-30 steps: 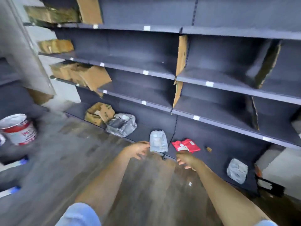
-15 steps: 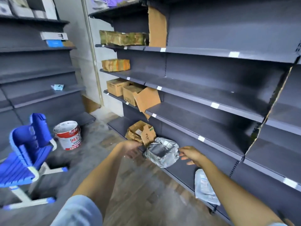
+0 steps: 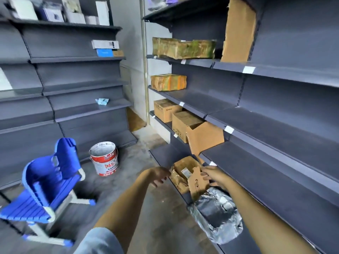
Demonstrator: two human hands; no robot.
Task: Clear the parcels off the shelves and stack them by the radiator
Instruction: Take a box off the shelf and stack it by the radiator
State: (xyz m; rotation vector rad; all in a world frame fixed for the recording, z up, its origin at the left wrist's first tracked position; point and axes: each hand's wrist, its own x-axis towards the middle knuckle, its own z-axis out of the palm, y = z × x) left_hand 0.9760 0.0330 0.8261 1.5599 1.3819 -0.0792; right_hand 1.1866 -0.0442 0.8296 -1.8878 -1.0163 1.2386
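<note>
A crumpled open cardboard box (image 3: 185,174) lies on the lowest shelf (image 3: 163,154) of the dark shelving on the right. My left hand (image 3: 159,175) hovers at its left edge, fingers curled, holding nothing. My right hand (image 3: 213,176) touches the box's bent front flap from the right, fingers spread on the card. A silver plastic mailer (image 3: 217,212) lies just in front of the box under my right forearm. Higher shelves hold two brown cartons (image 3: 176,116), a taped parcel (image 3: 168,81) and a long taped parcel (image 3: 183,47).
A blue plastic chair (image 3: 45,178) stands at the left on the floor. A red and white paint bucket (image 3: 104,158) sits beyond it. More dark shelving on the left carries small boxes (image 3: 105,47) and white cartons (image 3: 73,10).
My view has swung left along the shelving and closer. Both hands have gone from the silver mailer to the crumpled cardboard box, the right one now touching its flap.
</note>
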